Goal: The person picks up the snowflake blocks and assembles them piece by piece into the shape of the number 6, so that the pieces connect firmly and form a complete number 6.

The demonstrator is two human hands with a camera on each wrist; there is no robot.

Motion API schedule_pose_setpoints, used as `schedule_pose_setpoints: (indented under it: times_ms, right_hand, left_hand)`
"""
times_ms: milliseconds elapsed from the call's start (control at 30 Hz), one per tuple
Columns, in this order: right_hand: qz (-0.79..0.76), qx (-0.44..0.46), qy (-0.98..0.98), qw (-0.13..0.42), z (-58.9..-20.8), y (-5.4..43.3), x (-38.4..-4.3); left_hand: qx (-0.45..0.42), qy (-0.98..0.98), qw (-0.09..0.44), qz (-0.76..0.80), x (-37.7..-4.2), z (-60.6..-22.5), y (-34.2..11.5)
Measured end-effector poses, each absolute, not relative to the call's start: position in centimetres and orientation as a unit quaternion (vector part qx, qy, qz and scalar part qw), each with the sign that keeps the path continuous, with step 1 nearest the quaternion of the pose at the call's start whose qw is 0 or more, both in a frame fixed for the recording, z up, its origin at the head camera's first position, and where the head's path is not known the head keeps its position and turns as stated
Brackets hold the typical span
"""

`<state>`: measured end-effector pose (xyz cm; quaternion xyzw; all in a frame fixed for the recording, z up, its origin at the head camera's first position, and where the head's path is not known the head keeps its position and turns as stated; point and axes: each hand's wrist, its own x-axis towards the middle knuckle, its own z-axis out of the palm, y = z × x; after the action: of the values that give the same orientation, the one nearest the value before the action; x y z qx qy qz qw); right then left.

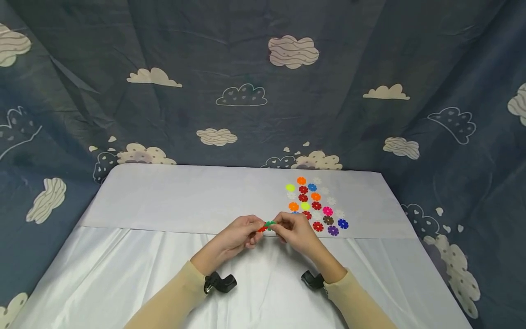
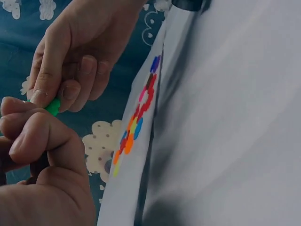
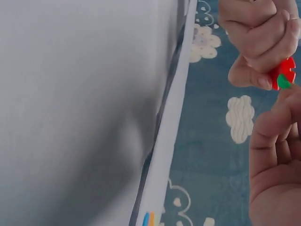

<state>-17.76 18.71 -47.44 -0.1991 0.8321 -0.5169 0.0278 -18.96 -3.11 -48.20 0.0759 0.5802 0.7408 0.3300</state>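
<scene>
Above the front of the light table strip, my left hand (image 1: 236, 238) pinches a red notched plastic disc (image 3: 288, 66) between thumb and fingers. My right hand (image 1: 299, 234) pinches a green notched disc (image 1: 269, 224) of the same flower-like kind. The two discs meet between the fingertips, the green one set at an angle to the red. How deeply their slots interlock cannot be told, since fingers cover much of both. In the left wrist view only the green disc's edge shows.
Several loose discs lie spread on the table at the right, among them an orange disc (image 1: 302, 181), a brown disc (image 1: 328, 220), a purple disc (image 1: 333, 230) and a blue disc (image 1: 343, 224). White cloth (image 1: 123, 269) covers the table. A dark cloud-print curtain (image 1: 242, 55) hangs behind.
</scene>
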Motion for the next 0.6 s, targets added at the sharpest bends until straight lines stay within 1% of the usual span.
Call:
schedule_pose_setpoints:
  times_ms: [200, 400, 600]
  right_hand:
    - [-0.54, -0.153, 0.826, 0.054, -46.72, 18.47, -17.53]
    - [-0.547, -0.119, 0.828, 0.043, -46.51, 18.9, -17.62]
    - [-0.544, -0.132, 0.827, 0.055, -46.64, 18.91, -17.79]
  left_hand:
    - [0.072, 0.555, 0.337, 0.757, -18.99, -47.47, -3.33]
    - [0.033, 0.55, 0.333, 0.765, -19.16, -47.42, -3.69]
    - [0.041, 0.562, 0.326, 0.759, -19.07, -47.14, -3.39]
